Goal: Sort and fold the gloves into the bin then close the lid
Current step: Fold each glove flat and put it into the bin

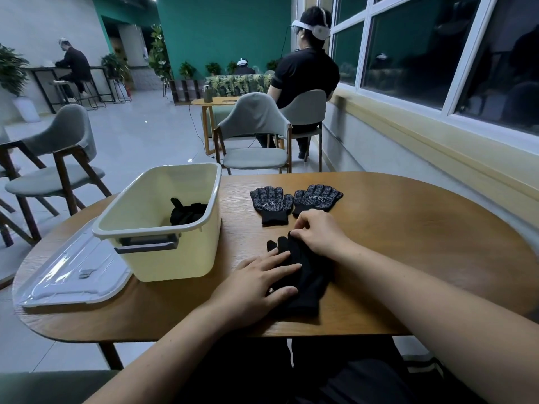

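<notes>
A plain black knit glove (309, 278) lies on the oval wooden table (408, 258), fingertips at eleven o'clock, cuff at five, while the left hand (259, 282) presses flat across its middle and the right hand (318, 231), better placed to fold, pinches the fingertip end with curled fingers.

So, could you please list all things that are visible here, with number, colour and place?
bin: one, cream, table left, open
bundled gloves: number unclear, black, inside bin
lid: one, clear, table, left of bin
dotted gloves: two, dark grey, table far side, flat
plain glove: at least one, black, table near edge
table: one, brown wood
chairs: at least three, grey, beyond table
seated people: three, background
plants: several, green, background
left hand: flat on plain glove
right hand: pinches plain glove's far end
</notes>
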